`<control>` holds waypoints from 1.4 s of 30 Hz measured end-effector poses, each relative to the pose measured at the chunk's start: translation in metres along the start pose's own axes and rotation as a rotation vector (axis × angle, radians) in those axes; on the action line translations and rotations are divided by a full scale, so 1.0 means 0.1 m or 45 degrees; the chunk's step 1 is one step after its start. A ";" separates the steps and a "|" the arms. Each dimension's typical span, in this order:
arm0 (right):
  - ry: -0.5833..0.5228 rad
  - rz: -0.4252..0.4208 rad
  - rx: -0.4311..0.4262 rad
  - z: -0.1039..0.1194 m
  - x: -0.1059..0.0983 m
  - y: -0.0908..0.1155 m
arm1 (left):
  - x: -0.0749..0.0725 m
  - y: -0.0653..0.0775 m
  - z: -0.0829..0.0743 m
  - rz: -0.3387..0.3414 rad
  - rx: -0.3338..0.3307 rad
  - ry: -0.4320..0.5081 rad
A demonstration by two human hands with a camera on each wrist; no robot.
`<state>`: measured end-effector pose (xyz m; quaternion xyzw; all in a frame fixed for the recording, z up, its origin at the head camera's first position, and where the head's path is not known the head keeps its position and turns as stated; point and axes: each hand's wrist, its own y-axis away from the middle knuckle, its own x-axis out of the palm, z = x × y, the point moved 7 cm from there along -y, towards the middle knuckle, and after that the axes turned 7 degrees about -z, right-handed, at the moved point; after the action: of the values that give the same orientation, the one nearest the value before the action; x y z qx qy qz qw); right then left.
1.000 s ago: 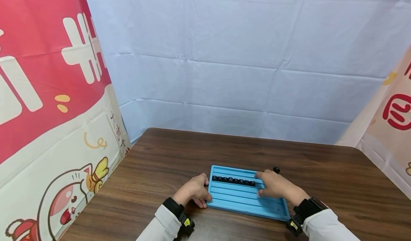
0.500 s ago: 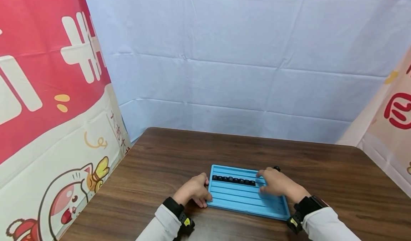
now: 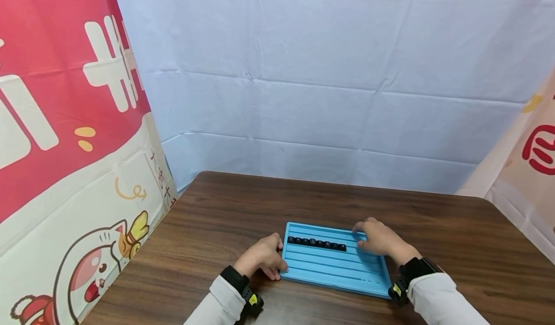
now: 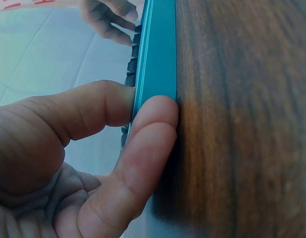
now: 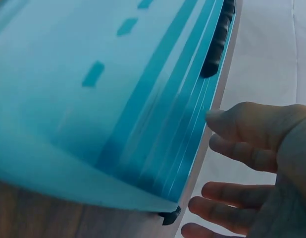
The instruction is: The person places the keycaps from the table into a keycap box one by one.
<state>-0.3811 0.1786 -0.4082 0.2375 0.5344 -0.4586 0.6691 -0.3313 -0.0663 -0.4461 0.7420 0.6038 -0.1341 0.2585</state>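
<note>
A flat light-blue grooved tray lies on the table, with a row of several small black blocks in one of its upper grooves. My left hand grips the tray's left edge, thumb and fingertips on its rim and side wall in the left wrist view. Over the far right edge of the tray hovers my right hand, its fingers spread and nothing visible between them. In the right wrist view, a loose black piece shows just past the tray's corner; the hand hides it in the head view.
The brown wooden table extends around the tray on all sides. A pale blue cloth hangs behind it, and printed banners stand at left and right.
My right hand has moved right and slightly away from me, off the middle grooves to the far right edge, covering the loose black piece. The left hand and tray stay put.
</note>
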 end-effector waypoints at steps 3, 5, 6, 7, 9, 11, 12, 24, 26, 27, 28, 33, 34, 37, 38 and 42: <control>-0.010 -0.022 0.000 -0.04 -0.01 -0.01 | 0.00 0.00 0.01 0.003 -0.003 0.001; -0.013 -0.035 -0.001 -0.07 -0.02 -0.03 | 0.00 0.00 0.02 0.005 -0.008 0.004; -0.013 -0.038 -0.003 -0.09 -0.02 -0.03 | 0.00 -0.01 0.02 0.008 -0.013 0.009; -0.015 -0.041 0.000 -0.11 -0.02 -0.04 | 0.00 -0.01 0.03 0.010 -0.018 0.013; -0.021 -0.041 0.001 -0.14 -0.02 -0.05 | 0.00 -0.02 0.03 0.014 -0.027 0.026; -0.033 -0.043 0.009 -0.18 -0.02 -0.07 | 0.00 -0.02 0.04 0.017 -0.034 0.035; -0.040 -0.044 0.009 -0.19 -0.03 -0.07 | -0.01 -0.02 0.04 0.017 -0.039 0.041; -0.060 -0.046 0.067 -0.35 -0.05 -0.15 | -0.01 -0.01 0.03 0.008 -0.032 0.027; -0.066 -0.040 0.082 -0.38 -0.06 -0.17 | -0.02 0.00 0.02 0.002 -0.024 0.019; -0.067 -0.035 0.091 -0.40 -0.06 -0.18 | -0.02 0.00 0.02 -0.001 -0.017 0.017; -0.064 -0.028 0.105 -0.42 -0.06 -0.19 | -0.02 0.00 0.02 -0.003 -0.018 0.016; -0.076 -0.004 0.149 -0.48 -0.05 -0.21 | -0.02 0.00 0.03 -0.004 -0.021 0.026; -0.082 0.000 0.155 -0.49 -0.05 -0.21 | -0.02 0.00 0.03 -0.003 -0.024 0.026; -0.096 0.018 0.154 -0.51 -0.04 -0.22 | -0.02 -0.01 0.03 -0.009 -0.025 0.022; -0.094 0.023 0.152 -0.52 -0.03 -0.22 | -0.02 0.00 0.03 -0.010 -0.024 0.019; -0.078 0.044 0.143 -0.55 0.00 -0.22 | -0.03 0.00 0.03 -0.013 -0.026 0.013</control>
<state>-0.4273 0.2128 -0.4218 0.2699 0.4828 -0.4832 0.6787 -0.3320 -0.0701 -0.4474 0.7370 0.6102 -0.1255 0.2622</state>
